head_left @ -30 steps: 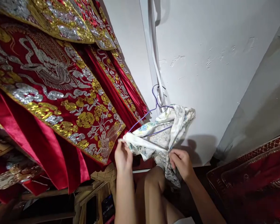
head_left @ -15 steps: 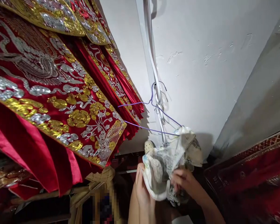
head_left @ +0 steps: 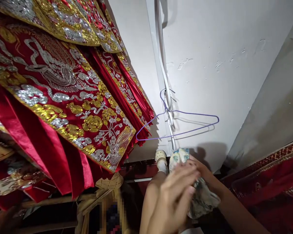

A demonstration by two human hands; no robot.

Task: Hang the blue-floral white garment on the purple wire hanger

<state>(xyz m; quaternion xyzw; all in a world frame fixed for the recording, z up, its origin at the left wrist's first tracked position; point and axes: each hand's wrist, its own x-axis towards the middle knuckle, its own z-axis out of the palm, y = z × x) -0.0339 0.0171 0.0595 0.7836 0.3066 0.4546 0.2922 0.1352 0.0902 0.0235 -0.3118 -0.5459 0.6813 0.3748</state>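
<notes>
A crumpled white printed cloth (head_left: 181, 155) with blue and green marks is bunched between my two hands at the lower middle. My left hand (head_left: 174, 191) is nearest the camera, somewhat blurred, its fingers bent over the cloth. On the far side, my right hand (head_left: 196, 165) grips the cloth, mostly covered by the left. A loose part of the cloth hangs below them at the right. Above the hands, a bare purple wire hanger (head_left: 178, 134) hangs from a white strap (head_left: 166, 76) against the wall.
Red garments with gold and silver sequin embroidery (head_left: 92, 123) hang at the left. A bamboo frame (head_left: 85, 208) stands below them. My leg wears a cream clog (head_left: 160, 156). Dark red fabric (head_left: 271, 185) lies at the right, beside the white wall (head_left: 222, 81).
The cloth has come off the purple hanger, which now hangs level and bare. The cloth is bunched smaller, and my left hand has moved right and over it, close to my right hand.
</notes>
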